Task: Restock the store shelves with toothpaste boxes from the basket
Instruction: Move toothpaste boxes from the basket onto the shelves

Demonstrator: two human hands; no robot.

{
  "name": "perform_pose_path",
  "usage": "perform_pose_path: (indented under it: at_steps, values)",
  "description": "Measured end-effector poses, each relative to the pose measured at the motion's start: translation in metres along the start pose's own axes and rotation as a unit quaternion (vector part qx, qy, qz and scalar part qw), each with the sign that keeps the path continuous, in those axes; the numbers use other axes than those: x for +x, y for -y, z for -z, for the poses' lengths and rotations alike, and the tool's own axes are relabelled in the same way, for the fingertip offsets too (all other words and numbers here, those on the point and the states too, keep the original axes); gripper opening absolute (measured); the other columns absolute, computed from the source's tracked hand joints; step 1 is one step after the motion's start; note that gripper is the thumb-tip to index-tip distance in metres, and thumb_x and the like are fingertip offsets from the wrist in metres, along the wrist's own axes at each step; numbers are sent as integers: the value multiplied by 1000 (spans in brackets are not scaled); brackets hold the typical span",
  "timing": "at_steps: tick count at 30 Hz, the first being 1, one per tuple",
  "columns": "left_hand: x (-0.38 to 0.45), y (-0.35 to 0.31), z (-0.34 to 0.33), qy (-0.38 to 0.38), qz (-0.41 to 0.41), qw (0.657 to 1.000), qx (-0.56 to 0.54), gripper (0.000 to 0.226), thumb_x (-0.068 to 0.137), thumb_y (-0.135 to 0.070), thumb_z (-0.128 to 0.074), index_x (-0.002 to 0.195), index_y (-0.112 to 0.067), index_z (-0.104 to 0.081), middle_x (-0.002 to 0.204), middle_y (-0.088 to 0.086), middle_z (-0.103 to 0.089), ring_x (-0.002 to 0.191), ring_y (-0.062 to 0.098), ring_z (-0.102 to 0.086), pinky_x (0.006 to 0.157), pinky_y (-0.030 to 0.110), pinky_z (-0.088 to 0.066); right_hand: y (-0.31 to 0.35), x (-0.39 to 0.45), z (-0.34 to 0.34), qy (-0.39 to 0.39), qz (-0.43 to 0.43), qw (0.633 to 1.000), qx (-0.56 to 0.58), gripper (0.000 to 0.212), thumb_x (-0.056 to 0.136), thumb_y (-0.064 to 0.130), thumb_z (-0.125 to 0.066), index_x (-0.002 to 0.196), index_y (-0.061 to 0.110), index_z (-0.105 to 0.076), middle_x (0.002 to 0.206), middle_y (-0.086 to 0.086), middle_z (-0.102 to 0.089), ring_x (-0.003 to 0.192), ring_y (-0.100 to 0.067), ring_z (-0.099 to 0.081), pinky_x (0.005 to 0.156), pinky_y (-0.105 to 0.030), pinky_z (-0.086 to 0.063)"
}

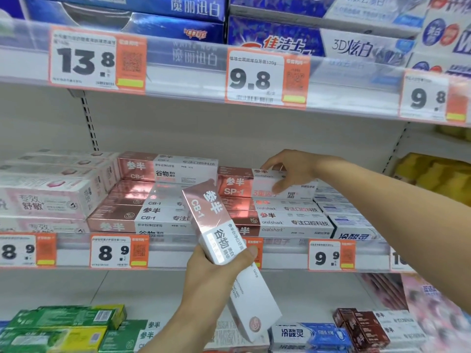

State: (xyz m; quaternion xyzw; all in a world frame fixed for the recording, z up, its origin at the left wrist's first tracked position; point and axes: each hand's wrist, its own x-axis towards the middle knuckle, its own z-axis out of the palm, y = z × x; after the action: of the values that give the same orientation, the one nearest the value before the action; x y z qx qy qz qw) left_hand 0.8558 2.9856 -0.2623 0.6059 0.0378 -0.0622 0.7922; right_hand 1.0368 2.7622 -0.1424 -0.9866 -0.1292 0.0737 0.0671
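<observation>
store shelving fills my view, three tiers of toothpaste boxes behind clear price rails. on the top shelf (178,80) i read blue boxes marked "魔丽迅白" and "white now", and beside them "佳洁士" with "3d炫白"; the tags below say 13.8 (85,61), 9.8 (251,80) and another 9.8 at the right edge. on the middle shelf (178,253) sit rose-gold and white boxes printed "参半", some with "cb-1" and "谷物", others with "sp-1", "oralshark" and "专注口腔科技"; pale pink boxes reading "专效舒敏" are stacked at the left, and a blue-lettered "冷酸灵" box sits at the right. the rail tags there read 8.9, 8.9 (113,250) and 9.9 (326,256). my left hand (214,273) has its grip closed around the cb-1 toothpaste box (221,240), thumb across the white front, holding it tilted in front of the middle shelf's rail with the rose-gold end uppermost; i can read "参半", "cb-1" and "谷物" on it. my right hand (288,171) reaches into the middle shelf, fingers spread over the top sp-1 box (244,187) and touching it, though i cannot tell whether the grip has closed on it. on the bottom shelf i see green boxes (63,324), more "参半" boxes, a blue "冷酸灵" box (305,333) and dark brown boxes (356,327).
</observation>
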Motion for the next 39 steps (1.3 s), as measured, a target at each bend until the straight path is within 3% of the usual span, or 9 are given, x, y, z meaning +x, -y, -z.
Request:
perform_pose_path:
  at_steps: [6, 10, 12, 16, 21, 27, 32, 35, 39]
  values:
    - [3, -5, 6, -6, -3, 1000, -8, 45, 68, -25, -88, 108, -18, -68, 92, -4, -78, 80, 11, -75, 67, 26, -50, 4, -12, -2, -20, 4, 1000, 6, 75, 79, 42, -82, 144, 35, -46, 137, 5, -51, 123, -17, -51, 107, -37, -41]
    - [4, -10, 11, -5, -17, 1000, -5, 57, 58, -32, -86, 109, -14, -68, 94, -1, -78, 85, 16, -75, 69, 26, -51, 43, -51, -8, -188, 122, 970, 93, 45, 84, 45, -74, 123, 27, -63, 111, 10, -65, 99, -8, -63, 86, -27, -51]
    - [3, -13, 12, -3, -25, 1000, -11, 61, 56, -35, -85, 110, -13, -67, 96, -1, -78, 87, 17, -75, 71, 27, -51, 65, -79, -17, -124, 177, 962, 168, 37, 85, 45, -72, 115, 25, -68, 97, 9, -72, 89, -5, -67, 82, -28, -55]
    - [-1, -20, 11, 8, -57, 998, -36, 61, 61, -30, -92, 112, -7, -67, 99, 6, -77, 92, 24, -74, 70, 29, -55, 80, -119, -55, 110, 184, 950, 227, 62, 83, 41, -77, 137, 31, -48, 110, 2, -71, 103, -15, -69, 95, -40, -55]
    - [0, -26, 14, -18, -93, 992, -84, 65, 61, -26, -94, 114, -4, -65, 101, 9, -76, 94, 27, -74, 77, 36, -59, 89, -124, -87, 136, 175, 903, 368, 53, 87, 32, -76, 132, 35, -48, 118, -10, -70, 108, -38, -67, 94, -65, -48]
    - [-2, -44, 20, -44, -167, 983, -65, 53, 71, -35, -78, 112, -5, -64, 97, 3, -78, 89, 17, -75, 70, 27, -59, 107, -111, -56, 50, 184, 934, 301, 43, 84, 41, -77, 121, 24, -63, 109, -8, -73, 93, -34, -72, 84, -59, -56]
    - [16, -49, 41, -139, -137, 981, 19, 32, 89, -48, -68, 111, -25, -60, 107, -9, -71, 99, 8, -67, 90, 33, -54, 121, -90, -6, -65, 198, 966, 152, 45, 76, 58, -70, 110, 28, -67, 96, 6, -73, 81, -11, -69, 71, -28, -56]
    - [19, -39, 47, -194, -233, 923, 236, 36, 90, -32, -69, 122, -27, -54, 121, -14, -50, 110, 2, -48, 96, 20, -40, 137, -57, 8, -110, 186, 975, 49, 48, 78, 60, -67, 109, 24, -64, 93, 10, -69, 78, -6, -65, 69, -23, -51]
    - [34, -23, 60, -197, -306, 812, 457, 50, 86, -41, -69, 132, -26, -56, 137, -7, -43, 132, 11, -28, 113, 31, -25, 156, -8, 9, -122, 153, 981, -14, 46, 83, 61, -67, 113, 27, -59, 101, 15, -61, 90, -12, -61, 77, -23, -46]
